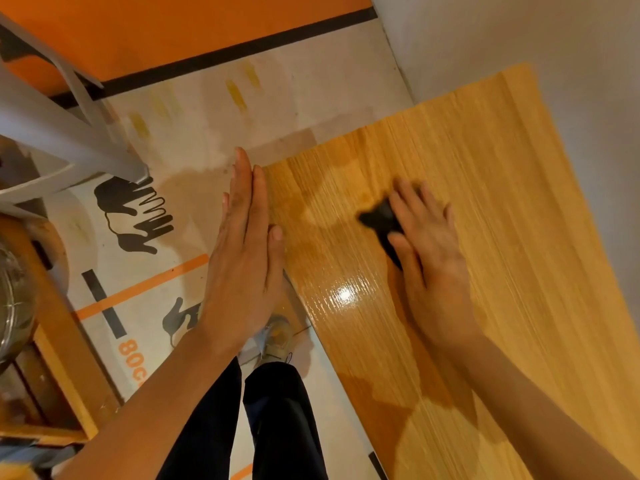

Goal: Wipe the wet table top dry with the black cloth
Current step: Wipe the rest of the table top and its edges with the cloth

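Note:
A glossy wooden table top [485, 188] fills the right half of the view, with darker wet patches near its left corner and a bright glare spot near its left edge. My right hand [429, 258] lies flat on the black cloth [381, 220], pressing it onto the wood; most of the cloth is hidden under the palm. Beside the table's left edge is my left hand [246, 258], fingers straight and together, thumb touching the edge.
A white wall [519, 36] runs behind the table. On the left a grey chair leg [69, 133] stands on a printed floor mat [194, 126]. A wooden shelf [62, 341] with a metal pot sits at the far left. My legs and shoe are below.

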### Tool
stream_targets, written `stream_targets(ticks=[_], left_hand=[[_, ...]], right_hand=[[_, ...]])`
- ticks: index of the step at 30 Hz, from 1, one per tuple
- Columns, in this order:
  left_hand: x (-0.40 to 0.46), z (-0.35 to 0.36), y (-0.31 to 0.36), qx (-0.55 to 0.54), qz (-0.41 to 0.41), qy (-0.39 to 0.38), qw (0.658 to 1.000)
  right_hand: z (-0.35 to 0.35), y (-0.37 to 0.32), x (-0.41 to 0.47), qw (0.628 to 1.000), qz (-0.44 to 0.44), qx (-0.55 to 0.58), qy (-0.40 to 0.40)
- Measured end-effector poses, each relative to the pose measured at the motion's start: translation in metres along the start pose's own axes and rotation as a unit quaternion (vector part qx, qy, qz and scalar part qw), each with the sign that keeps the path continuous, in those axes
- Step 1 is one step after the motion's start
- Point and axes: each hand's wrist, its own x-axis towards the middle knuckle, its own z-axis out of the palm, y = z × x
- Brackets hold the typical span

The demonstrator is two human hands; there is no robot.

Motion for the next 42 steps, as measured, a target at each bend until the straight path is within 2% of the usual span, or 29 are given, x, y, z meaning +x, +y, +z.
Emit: stream_targets(ticks=[3, 9, 16, 21, 24, 27, 30, 31, 34, 37, 39, 42], left_hand=[[-0.001, 0.0, 0.001, -0.016, -0.001, -0.003, 1.0], [-0.001, 0.002, -0.005, -0.025, -0.001, 0.001, 1.0], [-0.002, 0.003, -0.006, -0.001, -0.01, 0.003, 1.0], [-0.019, 0.005, 0.013, -0.066, -0.071, 0.033, 0.995], [-0.051, 0.013, 0.029, -0.091, -0.096, 0.032, 0.991], [-0.071, 0.024, 0.034, -0.128, -0.114, 0.014, 0.985], [-0.073, 0.029, 0.035, -0.152, -0.119, 0.007, 0.981], [-0.073, 0.029, 0.035, -0.157, -0.119, 0.008, 0.98], [-0.073, 0.033, 0.032, -0.169, -0.122, 0.018, 0.978], [-0.073, 0.036, 0.03, -0.176, -0.112, 0.021, 0.978], [-0.074, 0.036, 0.03, -0.175, -0.1, 0.026, 0.979], [-0.073, 0.036, 0.032, -0.203, -0.096, 0.036, 0.974]], right_hand=[[0.0, 0.0, -0.007, 1.0, -0.013, -0.001, -0.014], [0.022, -0.014, 0.101, 0.999, -0.048, -0.011, 0.0], [0.008, -0.006, -0.025, 0.992, -0.099, -0.059, -0.056], [0.018, -0.014, 0.051, 0.987, -0.143, -0.043, -0.061], [0.012, -0.001, 0.085, 0.989, -0.132, -0.049, -0.054], [0.0, 0.016, 0.088, 0.997, -0.053, -0.047, 0.002], [0.014, -0.008, 0.08, 0.999, 0.012, -0.026, 0.043], [0.023, -0.023, 0.074, 0.999, -0.008, -0.024, 0.029], [0.045, -0.056, 0.057, 0.988, -0.14, -0.035, -0.057], [0.031, -0.044, 0.065, 0.965, -0.223, -0.055, -0.13], [0.013, -0.021, 0.075, 0.973, -0.19, -0.062, -0.116], [0.002, -0.008, 0.088, 0.995, -0.08, -0.05, -0.028]])
